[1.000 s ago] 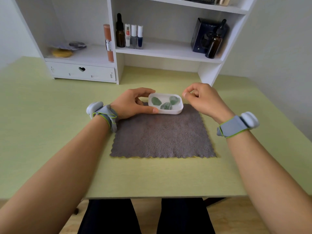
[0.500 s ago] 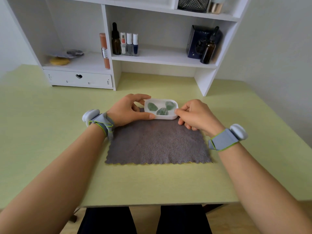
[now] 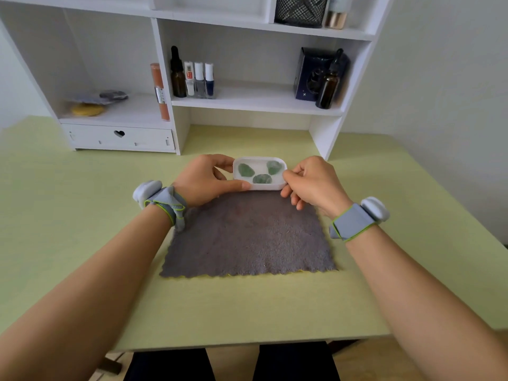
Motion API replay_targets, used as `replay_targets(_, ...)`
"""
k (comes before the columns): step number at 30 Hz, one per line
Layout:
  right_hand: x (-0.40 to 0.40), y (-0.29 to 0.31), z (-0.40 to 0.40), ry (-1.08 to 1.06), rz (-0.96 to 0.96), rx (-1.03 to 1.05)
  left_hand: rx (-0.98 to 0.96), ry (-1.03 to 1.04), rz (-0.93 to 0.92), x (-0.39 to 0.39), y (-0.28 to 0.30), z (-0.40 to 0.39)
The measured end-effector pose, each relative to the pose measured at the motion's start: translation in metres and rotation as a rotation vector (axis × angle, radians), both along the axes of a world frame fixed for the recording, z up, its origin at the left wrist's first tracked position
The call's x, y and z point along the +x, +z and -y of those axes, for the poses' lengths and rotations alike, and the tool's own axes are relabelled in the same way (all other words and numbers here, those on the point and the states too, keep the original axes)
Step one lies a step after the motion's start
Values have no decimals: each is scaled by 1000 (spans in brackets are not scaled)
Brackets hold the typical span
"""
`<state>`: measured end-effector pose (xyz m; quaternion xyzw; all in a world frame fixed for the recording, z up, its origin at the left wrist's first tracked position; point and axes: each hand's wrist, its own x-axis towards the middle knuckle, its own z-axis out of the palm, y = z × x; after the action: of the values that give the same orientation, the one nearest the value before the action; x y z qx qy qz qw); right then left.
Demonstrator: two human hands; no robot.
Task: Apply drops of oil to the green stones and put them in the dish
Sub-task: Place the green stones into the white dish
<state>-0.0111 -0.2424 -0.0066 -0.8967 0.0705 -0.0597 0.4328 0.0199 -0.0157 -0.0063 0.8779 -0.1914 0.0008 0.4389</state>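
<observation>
A grey cloth [image 3: 248,237] lay flat on the green counter [image 3: 82,215]. Behind it stood a white shelf unit [image 3: 176,116] with a heart-cut drawer [image 3: 119,136], holding nail polish bottles [image 3: 200,81], two brown dropper bottles [image 3: 178,74], a dark box [image 3: 309,71] and a mesh holder [image 3: 301,9].

Illumination is bright, soft and even, consistent with diffuse daylight; no source is visible. Shadows are faint: a soft one lies beneath the left hand [image 3: 204,178] on the grey cloth [image 3: 247,237], and deeper shade fills the shelf unit [image 3: 176,116] compartments beyond both hands. No glare or blown highlights appear. Focus is acceptable around the right hand [image 3: 313,185], with slight overall softness and compression smearing. Wide-angle distortion bows the table [image 3: 55,215] edges and stretches the forearms nearest the camera.
</observation>
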Motion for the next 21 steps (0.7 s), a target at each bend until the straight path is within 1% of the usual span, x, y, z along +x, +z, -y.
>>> replay_targets(4, 20, 2, 10, -53, 7, 13, 62, 19, 28, 16, 8, 16)
replay_targets(11, 35, -5, 24, -157, 5, 53, 2, -2, -79, 45, 2, 45)
replay_targets(16, 40, -4, 29, -193, 4, 9, -72, -4, -158, 58, -4, 56)
replay_targets(21, 43, -6, 31, -217, 20, 55, -130, -22, -210, 68, -7, 62)
